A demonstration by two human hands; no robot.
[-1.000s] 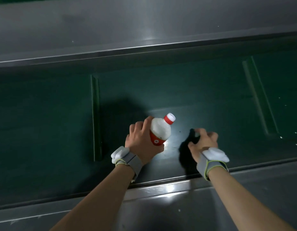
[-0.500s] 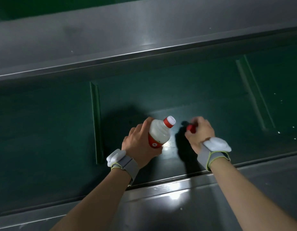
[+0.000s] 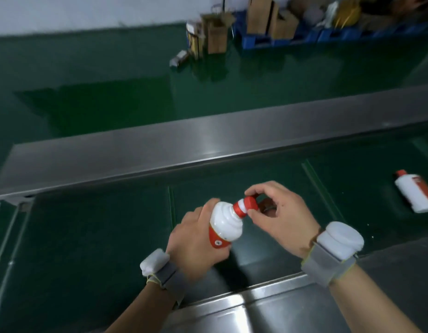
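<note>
Nearest the camera, the steel rail [image 3: 256, 306] isn't really the worry. Just past it, the white bottle [image 3: 226, 222] is gripped round its red-labelled lower body by the left hand [image 3: 193, 239], which is wrapped well round it. It's held tilted over the green belt [image 3: 100, 236], neck pointing up and to the right. Whether the base touches the belt can't be told, since that part is hidden by the hand. The red cap [image 3: 250, 203] is pinched at the neck between the thumb and fingers [image 3: 258, 187] of the right hand [image 3: 282, 219], with the rest loosely curled.

What could go wrong, as a guess: the cap looks small and smooth, so with such a light pinch it could be fumbled, dropped onto the belt and lost under the rail. With the bottle tilted like that, the cap could also be seated crooked if it's pushed or twisted at an angle. The glossy body could be let slip if the left grip is eased during the twist.

Further right, a second bottle [image 3: 415, 191] is lying on its side on the belt, and it could get bumped or missed if the belt is running. Beyond the far rail [image 3: 208, 140], cartons [image 3: 216, 34] and blue pallets [image 3: 256, 40] are stacked on the green floor [image 3: 112, 68], well apart from all this.
</note>
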